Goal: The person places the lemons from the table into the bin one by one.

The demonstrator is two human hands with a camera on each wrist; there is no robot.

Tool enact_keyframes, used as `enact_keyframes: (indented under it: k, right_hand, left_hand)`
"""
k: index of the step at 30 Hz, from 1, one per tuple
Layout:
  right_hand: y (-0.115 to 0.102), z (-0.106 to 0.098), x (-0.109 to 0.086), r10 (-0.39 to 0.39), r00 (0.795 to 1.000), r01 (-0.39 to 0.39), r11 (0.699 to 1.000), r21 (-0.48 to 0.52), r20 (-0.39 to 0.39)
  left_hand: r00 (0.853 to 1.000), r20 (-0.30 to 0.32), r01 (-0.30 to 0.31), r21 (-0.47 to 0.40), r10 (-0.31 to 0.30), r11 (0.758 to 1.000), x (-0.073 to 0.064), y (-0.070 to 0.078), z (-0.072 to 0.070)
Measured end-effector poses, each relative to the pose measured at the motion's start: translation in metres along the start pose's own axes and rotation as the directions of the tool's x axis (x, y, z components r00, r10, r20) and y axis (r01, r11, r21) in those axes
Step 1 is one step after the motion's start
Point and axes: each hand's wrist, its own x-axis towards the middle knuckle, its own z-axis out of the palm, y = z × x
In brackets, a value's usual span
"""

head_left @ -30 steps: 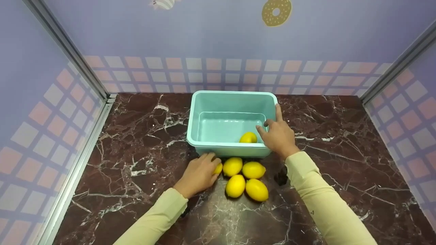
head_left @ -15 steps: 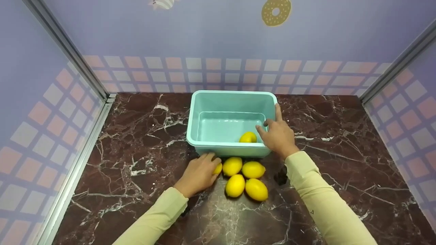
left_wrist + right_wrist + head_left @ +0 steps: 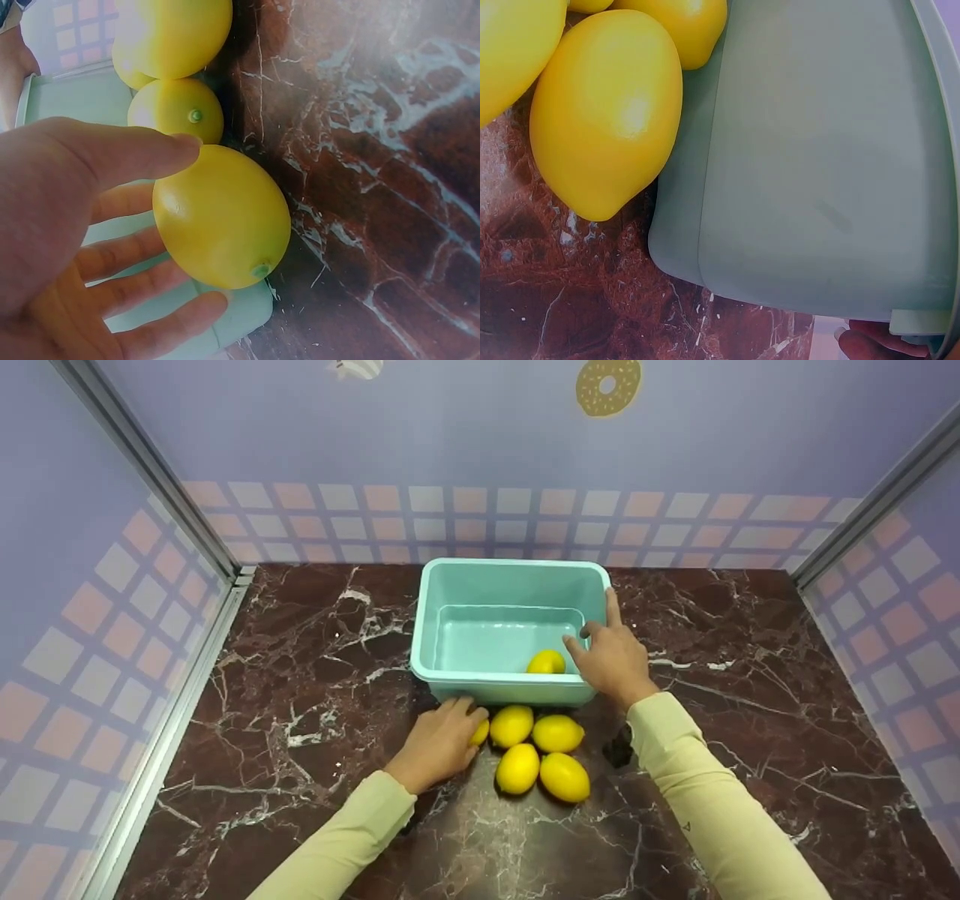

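My left hand (image 3: 441, 741) is at a lemon (image 3: 221, 217) by the front left corner of a turquoise plastic basin (image 3: 495, 679). In the left wrist view its thumb lies on the lemon's near side and the fingers reach round behind. My right hand (image 3: 616, 658) holds the basin's right rim, one finger stretched along it and the thumb over the inside. Fingertips (image 3: 874, 341) show beneath that rim in the right wrist view. Inside the basin, near its front right, sits one lemon (image 3: 547, 662). Several more lemons (image 3: 517, 769) lie clustered against the basin's front.
The basin stands on a dark red marbled tabletop (image 3: 315, 750), close to the back wall (image 3: 510, 450). Side panels with metal frames (image 3: 161, 735) border the table left and right. A small black object (image 3: 619, 746) shows beside the right sleeve.
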Motion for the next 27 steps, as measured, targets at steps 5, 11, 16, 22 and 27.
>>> enact_keyframes:
  k: [5, 11, 16, 22, 27]
  right_hand:
    - [-0.0001, 0.0, 0.0002, -0.002, 1.0, 0.002, 1.0, -0.006, 0.0]
    - [-0.0006, -0.0002, 0.0001, -0.004, 1.0, 0.004, 1.0, -0.013, -0.007]
    - [-0.0015, -0.0012, -0.001, -0.006, 1.0, 0.006, 1.0, -0.005, -0.004]
    - [-0.0017, -0.0024, -0.0024, -0.012, 1.0, 0.012, 1.0, -0.005, -0.005]
    - [-0.0017, -0.0019, -0.0027, -0.002, 1.0, 0.002, 1.0, -0.005, -0.003]
  left_hand:
    - [1.0, -0.006, -0.006, 0.002, 0.006, 1.0, 0.0002, -0.0008, 0.0022]
    - [1.0, 0.021, 0.008, -0.005, -0.008, 1.0, 0.0, -0.0005, 0.0026]
    - [0.997, 0.071, 0.019, 0.001, -0.019, 1.0, -0.0019, 0.0002, 0.0024]
    - [0.996, 0.087, 0.021, 0.006, -0.021, 1.0, -0.0026, -0.0002, 0.0027]
    - [0.997, 0.079, 0.017, -0.001, -0.016, 1.0, -0.003, -0.001, 0.0038]
